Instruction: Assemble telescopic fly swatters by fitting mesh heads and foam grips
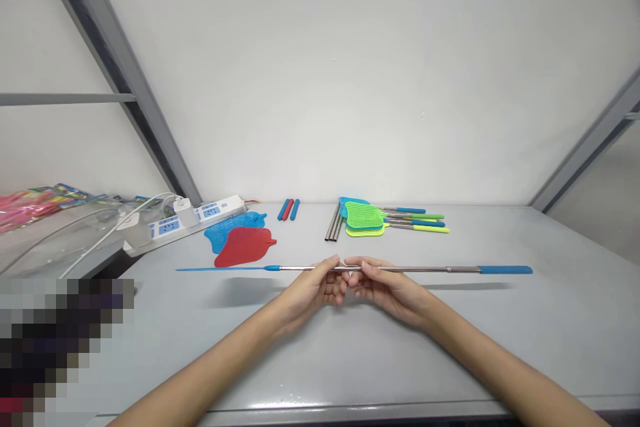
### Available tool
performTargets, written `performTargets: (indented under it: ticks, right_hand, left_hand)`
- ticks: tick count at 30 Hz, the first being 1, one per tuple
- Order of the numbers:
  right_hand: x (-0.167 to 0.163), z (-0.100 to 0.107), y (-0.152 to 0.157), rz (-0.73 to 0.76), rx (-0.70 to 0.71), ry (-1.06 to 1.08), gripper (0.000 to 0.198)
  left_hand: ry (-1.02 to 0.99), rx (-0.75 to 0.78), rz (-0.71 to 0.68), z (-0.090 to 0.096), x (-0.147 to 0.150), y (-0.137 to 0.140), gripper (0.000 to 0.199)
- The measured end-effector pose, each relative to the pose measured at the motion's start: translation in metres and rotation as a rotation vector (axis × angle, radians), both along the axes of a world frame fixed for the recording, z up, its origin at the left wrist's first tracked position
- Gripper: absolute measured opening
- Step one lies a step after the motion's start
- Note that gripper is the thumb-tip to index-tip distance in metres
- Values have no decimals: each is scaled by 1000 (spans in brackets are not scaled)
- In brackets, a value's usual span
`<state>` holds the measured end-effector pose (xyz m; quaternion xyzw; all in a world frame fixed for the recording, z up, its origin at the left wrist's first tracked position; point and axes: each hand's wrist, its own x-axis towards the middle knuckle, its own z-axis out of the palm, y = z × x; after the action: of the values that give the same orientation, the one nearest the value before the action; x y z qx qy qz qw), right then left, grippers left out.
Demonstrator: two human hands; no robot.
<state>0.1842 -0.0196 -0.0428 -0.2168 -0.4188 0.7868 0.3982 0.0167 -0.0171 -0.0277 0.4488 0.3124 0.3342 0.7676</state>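
Observation:
A fly swatter (420,269) with a long, extended metal rod lies level across both my hands, just above the table. Its blue head is seen edge-on at the left, and its blue grip points right. My left hand (325,281) pinches the rod near the middle between thumb and fingers. Close beside it, my right hand (383,283) pinches the same rod, thumb on the near side. Beyond the rod's left part lie a loose red swatter head (244,245) and a loose blue swatter head (227,230), partly overlapping.
Several assembled swatters (367,215) with blue, green and yellow heads are piled at the back. Beside them lie metal tubes (334,223) and small blue and red grips (289,209). A power strip (215,212) with white cables and plastic-wrapped packets (45,203) are at left.

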Motion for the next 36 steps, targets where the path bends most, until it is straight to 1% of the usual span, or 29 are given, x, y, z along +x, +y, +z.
performTargets:
  ticks: [2,4,5,7,9,11,14,16,17,19,21,24,26,30,36]
  right_hand:
    - [-7,-3,1,-10,-16,42,28]
    - [-14,-7,2,-6,2,88,21]
    - [-18,-9,2,-7,12,86,19]
    - [-22,-12,2,-14,22,64,22]
    - [-22,-12,2,-42,36,25,23]
    - [-19,-10,2,-95,53,-13,20]
    - [-13,-9,2,-188,51,-47,17]
    - [-10,-8,3,-243,44,-45,18]
    - [-8,-8,3,-260,45,-42,20]
    - [-5,-7,4,-276,61,-39,25]
    - [-1,-7,3,-262,91,-60,28]
    - [3,-7,0,-216,128,-106,27]
    - [4,-8,-2,-187,123,-116,26]
    - [1,-11,-5,-144,117,-102,23]
    - [-3,-12,-7,-117,118,-49,20]
  left_hand:
    - [-37,1,-5,-3,2,0,32]
    - [-62,22,-15,-7,5,1,32]
    - [-62,32,-18,-10,7,1,33]
    - [-47,28,-9,-13,9,0,34]
    - [-43,-9,27,-15,10,0,34]
    - [-66,-66,81,-14,9,2,35]
    - [-103,-119,232,-9,4,6,35]
    - [-77,-80,324,-7,0,9,35]
    - [-53,-49,341,-6,-1,9,35]
    - [-9,-6,308,-6,-1,8,35]
    - [14,-12,220,-7,1,4,35]
    - [37,-14,71,-12,5,-3,39]
    - [53,20,13,-17,7,-7,42]
    - [62,46,3,-22,10,-11,45]
    - [43,40,4,-23,15,-16,44]
